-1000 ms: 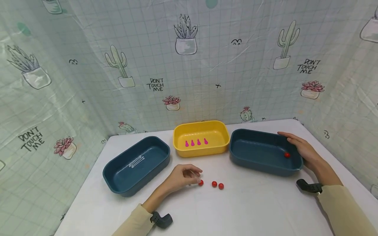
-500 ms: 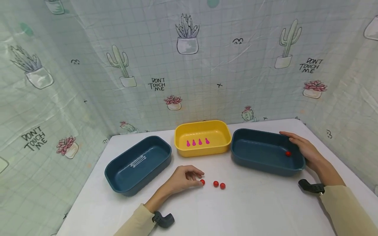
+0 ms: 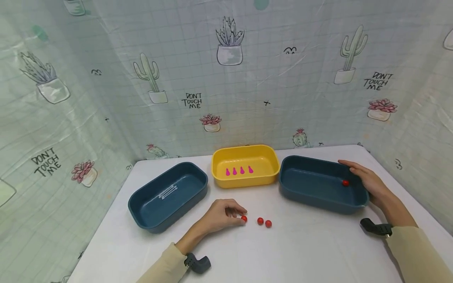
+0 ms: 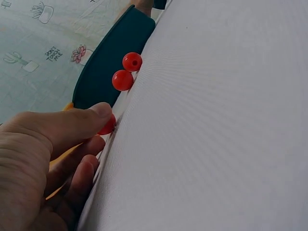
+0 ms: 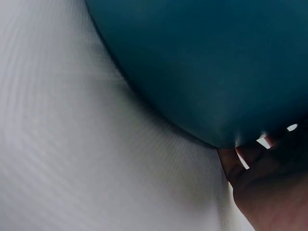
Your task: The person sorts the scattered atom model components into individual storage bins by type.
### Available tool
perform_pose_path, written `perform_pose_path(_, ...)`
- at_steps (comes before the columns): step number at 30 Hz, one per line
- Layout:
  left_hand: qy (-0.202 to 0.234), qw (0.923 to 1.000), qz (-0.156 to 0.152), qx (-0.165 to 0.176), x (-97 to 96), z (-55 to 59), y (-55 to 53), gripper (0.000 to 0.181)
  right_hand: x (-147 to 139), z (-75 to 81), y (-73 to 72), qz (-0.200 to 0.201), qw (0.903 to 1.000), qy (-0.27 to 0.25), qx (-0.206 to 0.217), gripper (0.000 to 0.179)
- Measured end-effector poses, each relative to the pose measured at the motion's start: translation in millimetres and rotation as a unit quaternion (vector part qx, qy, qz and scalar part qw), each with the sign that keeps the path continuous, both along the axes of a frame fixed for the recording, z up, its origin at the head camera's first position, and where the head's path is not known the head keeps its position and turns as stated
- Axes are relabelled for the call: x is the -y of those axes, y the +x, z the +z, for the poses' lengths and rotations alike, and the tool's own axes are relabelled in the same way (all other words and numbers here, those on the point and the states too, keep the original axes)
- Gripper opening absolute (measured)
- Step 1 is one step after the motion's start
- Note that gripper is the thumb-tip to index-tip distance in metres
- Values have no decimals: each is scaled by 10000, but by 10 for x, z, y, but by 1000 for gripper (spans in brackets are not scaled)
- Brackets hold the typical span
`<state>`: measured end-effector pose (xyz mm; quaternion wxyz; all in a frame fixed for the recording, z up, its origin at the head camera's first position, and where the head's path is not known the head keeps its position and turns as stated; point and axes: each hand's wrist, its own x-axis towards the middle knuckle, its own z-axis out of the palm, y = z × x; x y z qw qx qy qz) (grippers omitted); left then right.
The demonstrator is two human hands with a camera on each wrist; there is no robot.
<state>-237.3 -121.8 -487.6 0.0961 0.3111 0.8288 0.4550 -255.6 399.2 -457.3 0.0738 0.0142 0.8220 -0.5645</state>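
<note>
Left hand at a red bead, right hand against a blue bin.
Pale sticks, too small to make out, lie leftmost; the left thumb partly hides its bead at the bench, so I can't tell whether those fingers grip. Two beads sit near; rightmost, released fingers rest along the bin's end, partly hidden.
</note>
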Motion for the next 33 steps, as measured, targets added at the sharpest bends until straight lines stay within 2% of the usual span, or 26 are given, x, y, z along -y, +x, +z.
perform_pose_path(10, -50, 10000, -21, 37, -8, 6, -2, 19, -23, -20, 24, 69, 10000, -43, -24, 56)
perform_pose_path(18, 45, 10000, 9, 55, 5, -9, -9, 21, -18, -16, 25, 86, 10000, -4, -30, 56)
perform_pose_path(25, 221, 9991, 129, 339, 0, 1, 0, 22, -28, -29, 36, 66, 10000, 8, -2, 57)
perform_pose_path(33, 588, 9955, 92, 743, -2, 37, -4, 24, -37, -35, 39, 76, 9999, 56, -89, 57)
